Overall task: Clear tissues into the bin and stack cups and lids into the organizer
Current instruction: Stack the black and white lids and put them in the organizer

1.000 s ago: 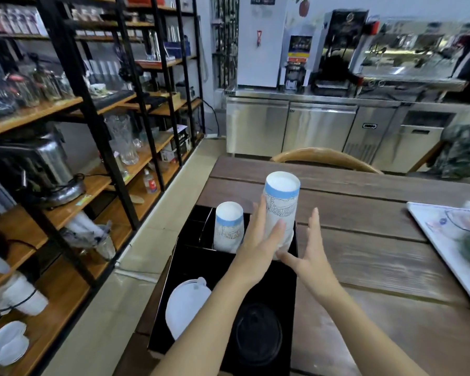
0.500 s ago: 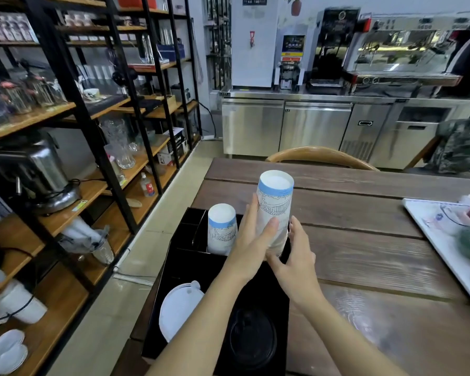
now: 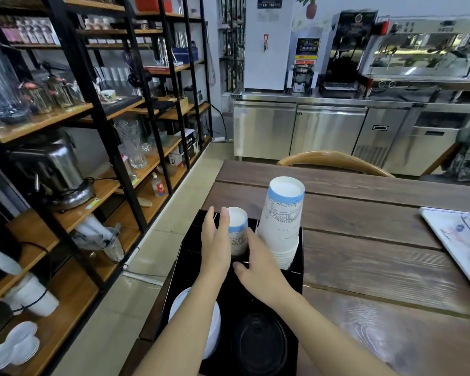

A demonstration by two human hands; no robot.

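Two stacks of upside-down paper cups stand in the far compartments of a black organizer [image 3: 299,278] at the left end of a wooden table [image 3: 364,240]: a tall stack [image 3: 282,221] on the right, several rims showing at its base (the exact number cannot be told), and a short stack [image 3: 238,234] just left of it. Nearer the camera the organizer holds two piles of lids, white lids [image 3: 215,329] in the left compartment and black lids [image 3: 259,343] in the right one.

The left hand [image 3: 215,248] lies flat with fingers straight against the short stack's left side; the right hand [image 3: 258,270] is spread, fingers against that stack's right side and thumb low in front. Neither hand is closed around it.

A white tray [image 3: 456,240] lies at the table's right edge, well apart. A wooden chair back [image 3: 334,160] rises beyond the table, and black-framed shelves [image 3: 98,126] of glassware stand to the left.
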